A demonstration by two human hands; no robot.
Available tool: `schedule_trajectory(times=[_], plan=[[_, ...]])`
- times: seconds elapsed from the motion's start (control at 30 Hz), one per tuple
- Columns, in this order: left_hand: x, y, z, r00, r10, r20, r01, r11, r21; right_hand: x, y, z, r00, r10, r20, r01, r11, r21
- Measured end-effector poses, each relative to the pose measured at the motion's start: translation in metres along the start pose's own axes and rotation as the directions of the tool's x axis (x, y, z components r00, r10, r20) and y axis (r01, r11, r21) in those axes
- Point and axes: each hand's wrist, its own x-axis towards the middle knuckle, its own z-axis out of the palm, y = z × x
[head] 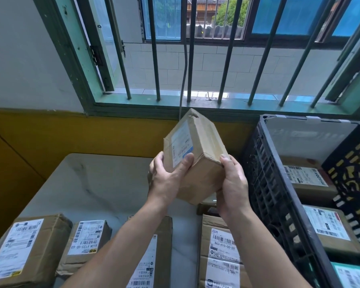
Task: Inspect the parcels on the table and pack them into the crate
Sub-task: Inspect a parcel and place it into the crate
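Observation:
I hold a small brown cardboard parcel [197, 150] tilted in the air above the table, its white label facing left. My left hand [168, 177] grips its left side with the thumb on the label. My right hand [233, 183] clasps its right lower edge. A black plastic crate [266, 183] stands at the right with several labelled parcels [306, 179] inside. Several more labelled parcels lie along the near edge of the white table [96, 183], among them one at the far left [27, 248] and one [220, 252] beside the crate.
A barred window with a green frame [175, 104] is straight ahead above a yellow wall band. A grey cable [184, 69] hangs down from the window behind the held parcel. The crate's wall rises close to my right hand.

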Motion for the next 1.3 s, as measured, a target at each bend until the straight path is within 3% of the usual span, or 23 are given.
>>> schedule_trajectory(times=[0.17,0.43,0.57,0.77,0.97,1.17,1.3], plan=[[0.003,-0.004,-0.003,0.973,-0.211,0.096,0.228,0.942,-0.247,-0.002,-0.002,0.001,1.0,-0.004,0.009,0.004,1.0,0.029],[0.014,-0.019,-0.003,0.974,-0.223,0.03,0.199,0.79,-0.58,-0.002,-0.007,0.002,0.997,-0.074,0.018,0.075,0.996,-0.055],[0.015,-0.019,-0.001,0.982,-0.187,-0.004,0.143,0.765,-0.628,-0.003,0.001,0.002,0.998,-0.059,0.02,0.061,0.994,-0.095],[0.019,-0.016,-0.004,0.934,-0.271,-0.231,0.046,0.736,-0.675,-0.013,0.011,0.006,0.995,0.026,0.092,-0.013,0.991,-0.135],[0.026,-0.011,-0.012,0.899,-0.268,-0.345,-0.038,0.739,-0.673,-0.021,0.013,0.007,0.999,0.021,0.041,-0.012,0.979,-0.201],[0.032,-0.018,-0.027,0.893,-0.227,-0.389,-0.083,0.765,-0.638,-0.01,0.006,0.003,1.0,-0.018,-0.024,0.01,0.948,-0.317],[0.032,-0.022,-0.038,0.926,-0.164,-0.339,-0.071,0.809,-0.584,-0.001,-0.008,-0.001,0.993,-0.096,-0.073,0.069,0.947,-0.315]])
